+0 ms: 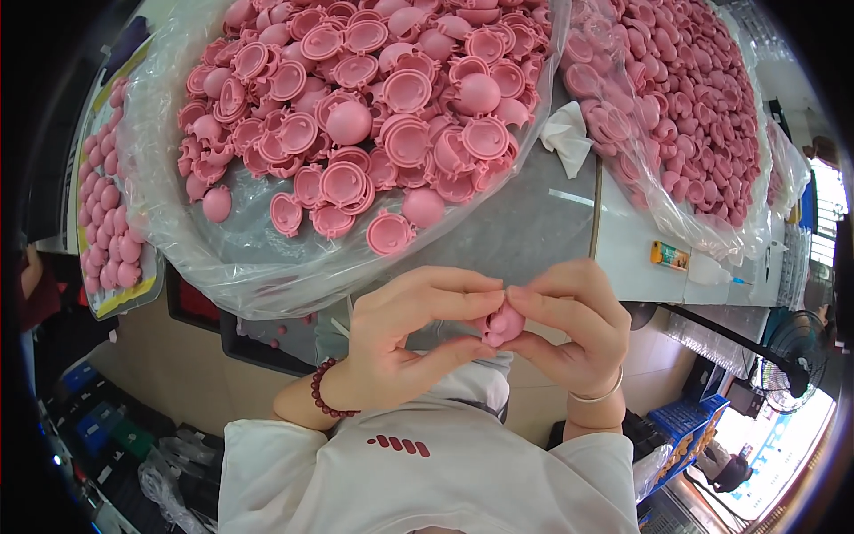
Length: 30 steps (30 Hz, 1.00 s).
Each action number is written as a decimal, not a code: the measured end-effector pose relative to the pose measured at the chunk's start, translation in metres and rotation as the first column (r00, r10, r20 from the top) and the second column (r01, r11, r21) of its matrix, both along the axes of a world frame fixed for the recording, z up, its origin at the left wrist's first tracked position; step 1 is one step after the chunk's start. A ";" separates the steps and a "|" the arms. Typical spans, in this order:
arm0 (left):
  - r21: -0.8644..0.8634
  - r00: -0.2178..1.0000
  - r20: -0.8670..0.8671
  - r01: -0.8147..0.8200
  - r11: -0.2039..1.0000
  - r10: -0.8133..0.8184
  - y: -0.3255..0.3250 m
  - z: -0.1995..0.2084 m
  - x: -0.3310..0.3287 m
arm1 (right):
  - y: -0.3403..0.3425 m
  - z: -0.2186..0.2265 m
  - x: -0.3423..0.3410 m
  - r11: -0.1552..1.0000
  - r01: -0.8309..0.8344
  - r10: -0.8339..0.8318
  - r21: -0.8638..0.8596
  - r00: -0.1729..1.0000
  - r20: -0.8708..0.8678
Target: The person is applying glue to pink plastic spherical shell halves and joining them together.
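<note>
Between my two hands, close in front of my body, is a small pink plastic shell piece [503,326] with a rounded surface and little bumps at its near end. My left hand [418,325] pinches it from the left with thumb and fingers. From the right, my right hand [574,325] grips the same piece, its fingertips meeting those of the left. My fingers hide part of the piece. Just beyond my hands, a clear plastic bag [267,280] lies spread under a large heap of pink half shells [406,91], some cup side up, others dome side up.
A second bag of smaller-looking pink parts [685,107] lies at the far right. A crumpled white tissue [567,140] sits between the heaps. Rounded pink pieces fill a tray [133,298] at left. A small orange-and-green box [669,256] and a fan [794,356] are at right.
</note>
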<state>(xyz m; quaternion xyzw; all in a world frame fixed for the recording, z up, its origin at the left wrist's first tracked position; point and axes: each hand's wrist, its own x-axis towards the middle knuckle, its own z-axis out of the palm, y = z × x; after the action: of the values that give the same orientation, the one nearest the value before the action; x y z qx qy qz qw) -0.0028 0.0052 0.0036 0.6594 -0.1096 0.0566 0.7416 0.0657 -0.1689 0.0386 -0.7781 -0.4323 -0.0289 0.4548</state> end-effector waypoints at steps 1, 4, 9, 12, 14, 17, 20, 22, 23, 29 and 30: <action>-0.032 1.000 0.003 0.000 0.999 0.000 -0.001 0.002 0.001 | 0.000 0.001 -0.003 1.000 -0.003 0.003 -0.001 1.000 -0.002; -0.066 1.000 0.008 0.030 0.997 -0.030 -0.002 0.002 0.006 | 0.005 -0.001 -0.015 0.998 0.056 -0.056 -0.039 0.998 -0.008; -0.075 1.000 -0.003 0.028 0.997 -0.029 -0.001 -0.003 0.006 | -0.005 -0.002 -0.028 1.000 0.023 -0.023 0.003 0.998 -0.057; -0.069 1.000 0.015 0.008 0.998 -0.007 -0.001 0.000 0.007 | -0.029 -0.008 -0.029 0.958 0.238 -0.242 0.159 0.970 0.003; -0.058 0.997 0.076 -0.010 0.998 0.014 0.000 0.000 0.007 | -0.045 -0.018 -0.026 0.831 0.463 -0.500 0.308 0.865 0.048; -0.109 0.998 0.051 -0.026 0.994 0.032 0.001 0.000 0.005 | -0.089 -0.024 -0.008 0.684 0.632 -0.720 0.365 0.666 0.195; -0.156 0.999 0.048 -0.005 0.988 0.013 0.002 0.000 0.005 | -0.138 -0.030 0.011 0.329 0.820 -0.930 0.469 0.194 0.314; -0.312 0.998 -0.057 0.004 0.950 -0.023 0.000 0.002 0.004 | -0.152 -0.038 0.026 0.218 0.877 -0.949 0.427 0.088 0.304; -0.462 0.985 -0.155 0.001 0.887 -0.081 -0.002 0.005 0.004 | -0.154 -0.036 0.030 0.218 0.876 -0.949 0.430 0.088 0.303; -0.810 0.936 -0.043 0.173 0.560 -0.350 0.003 -0.013 0.004 | -0.159 -0.038 0.039 0.309 0.943 -0.934 0.121 0.325 -0.146; -0.806 0.938 -0.048 0.167 0.567 -0.344 0.003 -0.011 0.004 | -0.132 -0.030 0.036 0.345 0.889 -0.891 0.301 0.411 -0.192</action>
<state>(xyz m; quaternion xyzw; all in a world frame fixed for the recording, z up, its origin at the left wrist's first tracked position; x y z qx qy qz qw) 0.0011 0.0078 -0.0075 0.2420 -0.0929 -0.0755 0.9629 0.1017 -0.3007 0.0084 -0.7900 0.0717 -0.3517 0.4971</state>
